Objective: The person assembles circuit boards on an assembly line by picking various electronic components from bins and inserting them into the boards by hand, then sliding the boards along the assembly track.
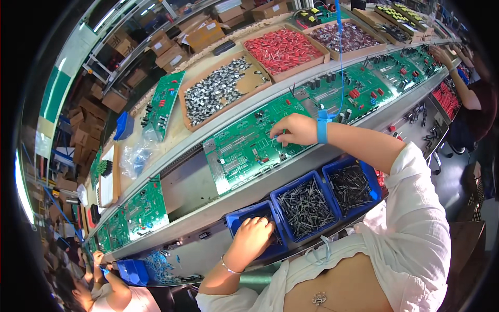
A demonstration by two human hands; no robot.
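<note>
My right hand [293, 130] hovers over a green circuit board [244, 148] on the conveyor line, pinching a small wire-legged component between its fingertips. A blue wrist strap [322, 127] with a blue coiled cord sits on that wrist. My left hand [252, 234] reaches into the leftmost blue bin [236, 218], fingers curled among small dark components. Two more blue bins [306, 208] [351, 182] of dark leaded parts stand to its right.
More green boards [364, 83] ride the line on both sides. Cardboard trays hold grey parts [218, 91], red parts [280, 49] and dark parts [351, 36]. Another person's arm [462, 83] works at the far right; a second person [109, 291] sits at the lower left.
</note>
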